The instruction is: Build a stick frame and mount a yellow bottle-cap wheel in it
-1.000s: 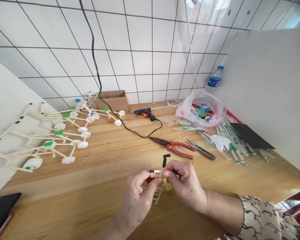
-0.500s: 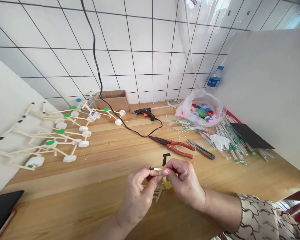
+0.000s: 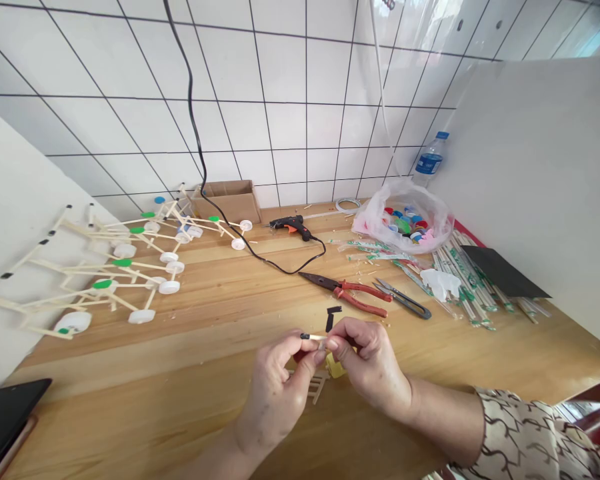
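A short pale wooden stick (image 3: 318,338) with a black-wrapped end is held level between my two hands. My left hand (image 3: 280,383) is closed, with its fingertips near the black end and the thumb below the stick. Opposite it, my right hand (image 3: 373,360) pinches the other end between thumb and fingers. Under the hands, a small frame of wooden sticks (image 3: 319,385) and a yellow piece (image 3: 335,367) are partly hidden. Black strips (image 3: 329,323) lie on the wood just beyond my fingers.
Red-handled pliers (image 3: 363,293), snips (image 3: 405,299) and a glue gun (image 3: 293,225) lie ahead. Several stick carts with white wheels (image 3: 169,287) stand left. At right are a bag of bottle caps (image 3: 405,220), wrapped chopsticks (image 3: 463,280) and a black sheet (image 3: 503,270).
Both hands keep the same hold on the stick, with hardly any movement. The whole view has shifted very slightly.
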`<state>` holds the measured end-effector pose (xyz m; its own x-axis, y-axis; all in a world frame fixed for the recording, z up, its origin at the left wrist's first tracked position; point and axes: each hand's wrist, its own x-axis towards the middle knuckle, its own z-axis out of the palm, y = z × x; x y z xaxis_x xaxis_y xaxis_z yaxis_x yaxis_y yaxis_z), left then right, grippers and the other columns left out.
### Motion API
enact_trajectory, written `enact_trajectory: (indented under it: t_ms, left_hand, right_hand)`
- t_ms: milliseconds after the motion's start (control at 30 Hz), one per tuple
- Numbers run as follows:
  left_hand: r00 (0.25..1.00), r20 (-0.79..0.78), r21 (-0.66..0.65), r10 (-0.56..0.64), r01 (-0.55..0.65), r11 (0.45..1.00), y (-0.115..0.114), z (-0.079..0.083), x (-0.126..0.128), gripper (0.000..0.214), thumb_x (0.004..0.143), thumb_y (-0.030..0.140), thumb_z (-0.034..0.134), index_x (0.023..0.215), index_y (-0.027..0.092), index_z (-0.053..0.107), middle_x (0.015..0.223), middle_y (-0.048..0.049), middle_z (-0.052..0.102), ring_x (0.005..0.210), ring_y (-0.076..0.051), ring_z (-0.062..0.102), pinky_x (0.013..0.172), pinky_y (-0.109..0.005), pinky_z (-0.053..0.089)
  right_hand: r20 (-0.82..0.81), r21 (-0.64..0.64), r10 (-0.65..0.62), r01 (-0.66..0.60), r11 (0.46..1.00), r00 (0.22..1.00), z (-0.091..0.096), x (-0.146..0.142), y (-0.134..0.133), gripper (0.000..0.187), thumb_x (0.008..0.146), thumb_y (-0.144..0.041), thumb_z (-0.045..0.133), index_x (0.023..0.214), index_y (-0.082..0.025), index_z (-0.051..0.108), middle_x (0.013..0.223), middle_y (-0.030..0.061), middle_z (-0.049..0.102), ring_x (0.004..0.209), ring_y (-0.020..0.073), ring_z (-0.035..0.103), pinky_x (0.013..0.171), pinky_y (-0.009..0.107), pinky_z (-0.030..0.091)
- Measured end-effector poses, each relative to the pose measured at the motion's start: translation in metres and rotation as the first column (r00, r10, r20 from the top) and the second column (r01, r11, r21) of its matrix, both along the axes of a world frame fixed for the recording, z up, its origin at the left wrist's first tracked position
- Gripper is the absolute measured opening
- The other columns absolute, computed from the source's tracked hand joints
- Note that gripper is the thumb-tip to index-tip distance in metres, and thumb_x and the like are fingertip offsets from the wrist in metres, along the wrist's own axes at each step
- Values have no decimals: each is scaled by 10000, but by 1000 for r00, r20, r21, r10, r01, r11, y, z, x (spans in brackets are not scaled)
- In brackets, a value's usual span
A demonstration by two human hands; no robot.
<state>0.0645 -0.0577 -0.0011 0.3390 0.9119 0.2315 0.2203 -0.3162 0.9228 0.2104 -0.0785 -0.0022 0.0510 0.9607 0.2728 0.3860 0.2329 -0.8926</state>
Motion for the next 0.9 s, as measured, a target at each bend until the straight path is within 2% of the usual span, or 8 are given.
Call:
enact_trajectory:
  t_ms: [200, 367, 533, 667, 767, 900]
  left_hand:
    - [1000, -17, -3, -15, 15, 1000, 2, -2, -1, 170, 793, 175, 563, 669, 169, 679, 607, -9, 631, 577, -134, 576, 548, -194, 450]
    - [1000, -13, -43, 2, -2, 999, 7, -3, 0, 171, 786, 186, 572, 642, 178, 663, 604, -3, 651, 573, -138, 572, 569, -210, 441]
    - [1000, 18, -161, 8, -5, 987, 11, -2, 0, 191, 777, 247, 598, 608, 180, 654, 583, 1, 643, 541, -137, 521, 526, -216, 404]
    - [999, 38, -255, 7, 2, 967, 12, 0, -2, 202, 767, 286, 615, 606, 176, 666, 570, 3, 610, 544, -136, 494, 524, -221, 393]
    - [999, 47, -312, 10, 5, 950, 14, -2, -4, 188, 757, 297, 628, 628, 170, 678, 582, 6, 594, 557, -136, 492, 533, -223, 394]
    - [994, 112, -416, 17, 31, 909, 16, -7, -6, 179, 745, 308, 648, 655, 159, 688, 592, 13, 578, 569, -127, 492, 547, -218, 392]
  right_hand:
    - [-4, -32, -9, 9, 999, 1000, -3, 0, 0, 250, 803, -256, 524, 580, -149, 556, 471, -37, 449, 448, 77, 353, 427, 192, 288]
    - [-15, -70, 6, -7, 998, 1000, -3, 1, 4, 257, 821, -284, 527, 615, -143, 587, 507, -20, 499, 480, 86, 399, 448, 194, 329]
    - [-26, -112, 62, -64, 992, 998, 2, 4, 9, 334, 861, -381, 510, 663, -137, 624, 542, -8, 530, 511, 98, 438, 474, 207, 357]
    - [-18, -137, 107, -109, 985, 994, 4, 9, 10, 472, 894, -503, 438, 661, -137, 623, 566, 6, 531, 532, 109, 455, 496, 227, 369]
    - [-65, -160, 81, -90, 983, 995, 2, 14, 12, 540, 884, -586, 415, 709, -134, 650, 614, 32, 586, 562, 128, 508, 528, 245, 411]
    - [-137, -207, 40, -68, 976, 990, -1, 20, 13, 533, 858, -612, 450, 809, -126, 664, 647, 37, 594, 594, 138, 531, 562, 257, 435]
